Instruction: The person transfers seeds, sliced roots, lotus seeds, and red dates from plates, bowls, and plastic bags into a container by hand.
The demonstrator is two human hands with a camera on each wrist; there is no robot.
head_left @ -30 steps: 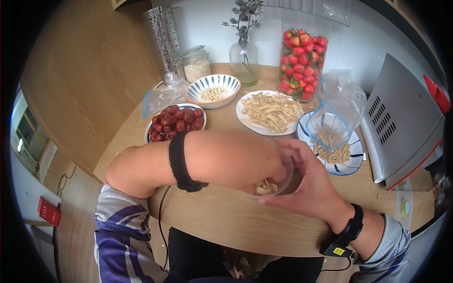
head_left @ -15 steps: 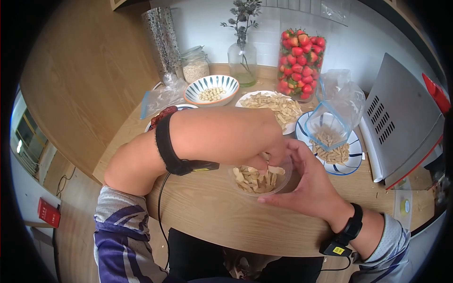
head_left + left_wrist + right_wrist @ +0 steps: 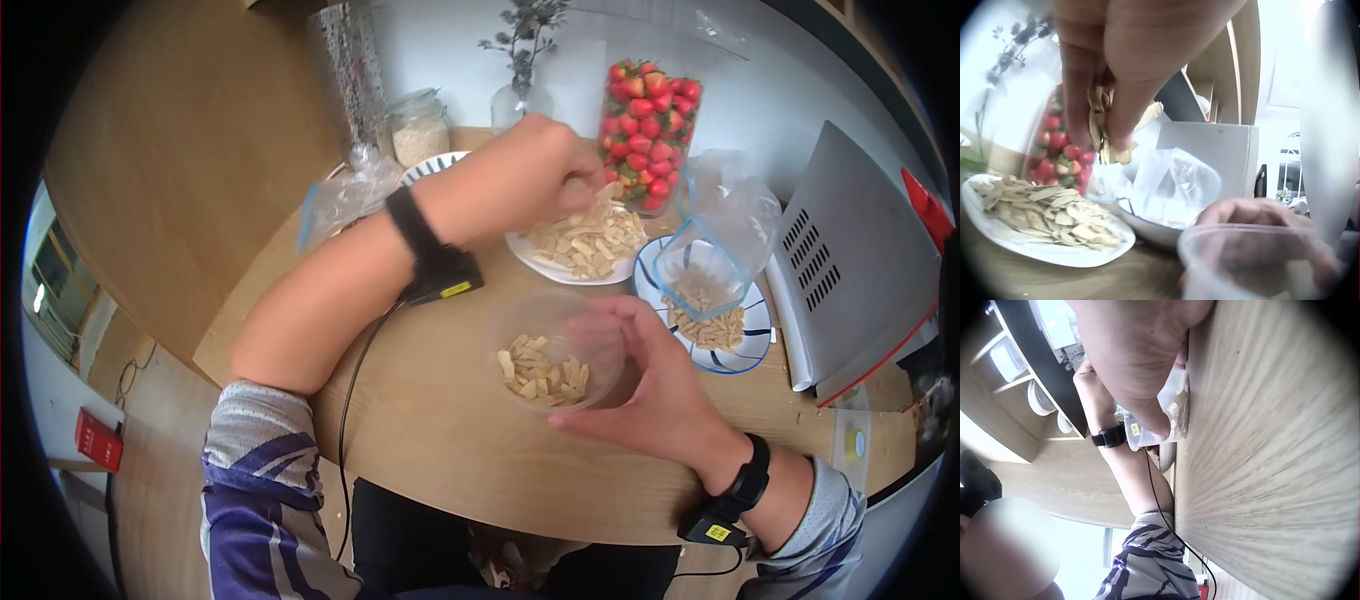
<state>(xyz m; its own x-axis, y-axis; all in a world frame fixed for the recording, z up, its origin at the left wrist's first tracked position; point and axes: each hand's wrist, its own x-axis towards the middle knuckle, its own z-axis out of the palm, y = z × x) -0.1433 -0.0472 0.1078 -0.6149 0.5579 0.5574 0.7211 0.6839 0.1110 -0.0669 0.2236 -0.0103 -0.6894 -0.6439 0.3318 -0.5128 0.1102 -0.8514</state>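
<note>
My left hand (image 3: 555, 170) is raised over the white plate (image 3: 540, 270) of pale dried root slices (image 3: 595, 245). Thumb and fingers pinch a small bunch of dried slices (image 3: 1110, 140), as the left wrist view shows. My right hand (image 3: 655, 390) is curled round the side of a round clear plastic tub (image 3: 525, 318) on the table, with the thumb at its near side. Pale dried slices (image 3: 540, 375) cover part of the tub's bottom. In the right wrist view the thumb presses the tub's wall (image 3: 1175, 422).
A blue-rimmed plate (image 3: 755, 345) with short dried pieces and an open plastic bag (image 3: 745, 225) stands at right, beside a grey panel (image 3: 840, 250). Behind are a strawberry container (image 3: 650, 130), a vase (image 3: 510, 105) and a glass jar (image 3: 418, 135). My left arm covers most of a striped bowl (image 3: 430, 168).
My left hand has lifted out of the tub and swung up and away to the plate of slices, uncovering the tub's contents. My right hand stays at the tub.
</note>
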